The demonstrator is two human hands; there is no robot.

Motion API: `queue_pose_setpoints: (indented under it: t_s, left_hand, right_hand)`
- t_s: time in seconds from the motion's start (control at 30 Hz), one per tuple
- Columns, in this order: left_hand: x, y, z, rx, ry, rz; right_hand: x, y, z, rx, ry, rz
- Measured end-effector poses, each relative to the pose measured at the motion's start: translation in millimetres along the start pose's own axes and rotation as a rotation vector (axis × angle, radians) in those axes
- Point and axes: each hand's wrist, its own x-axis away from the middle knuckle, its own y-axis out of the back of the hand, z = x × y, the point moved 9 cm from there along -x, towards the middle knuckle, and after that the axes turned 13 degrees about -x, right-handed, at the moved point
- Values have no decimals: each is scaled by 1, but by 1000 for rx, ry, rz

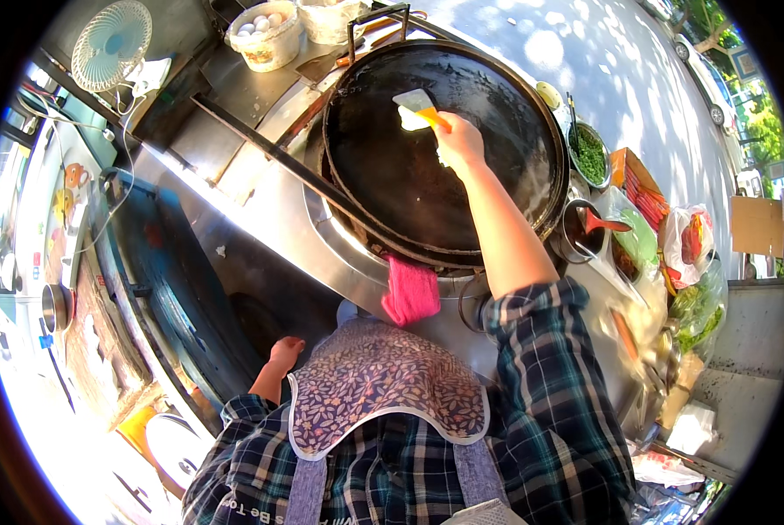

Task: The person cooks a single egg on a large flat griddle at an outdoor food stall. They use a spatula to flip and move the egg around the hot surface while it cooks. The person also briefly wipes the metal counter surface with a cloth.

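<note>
My right hand point(459, 143) grips the orange handle of a scraper point(417, 105) with a pale, translucent blade, held over a large round black griddle pan point(392, 184). Something white clings at the blade, and white bits show by the hand. Dark residue and lighter streaks mark the pan's surface. My left hand point(288, 351) hangs low beside the apron, its fingers curled; whether it holds anything is unclear. Below the pan's near rim hangs a pink cloth point(412, 292). A long dark metal bar point(267, 147) slants along the pan's left side.
Buckets stand behind the pan, one with eggs point(261, 25). To the right are a bowl of chopped green herbs point(589, 154), a pot with a red ladle point(605, 223), a box of red packets point(641, 190) and plastic bags. A fan point(112, 44) stands at upper left.
</note>
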Motion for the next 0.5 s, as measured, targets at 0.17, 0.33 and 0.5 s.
queue_pose_setpoints:
  t_s: [0.17,0.33,0.5]
  left_hand:
    - [7,-7,29,61,96,-27]
    - [6,-15,43,45,127,-18]
    - [-13,-20,47,-90,78,29]
  right_hand:
    - [8,8,-5,244,-165,167]
    - [25,65,-40,0,-143,116]
    - [68,87,-51,-405,-292,22]
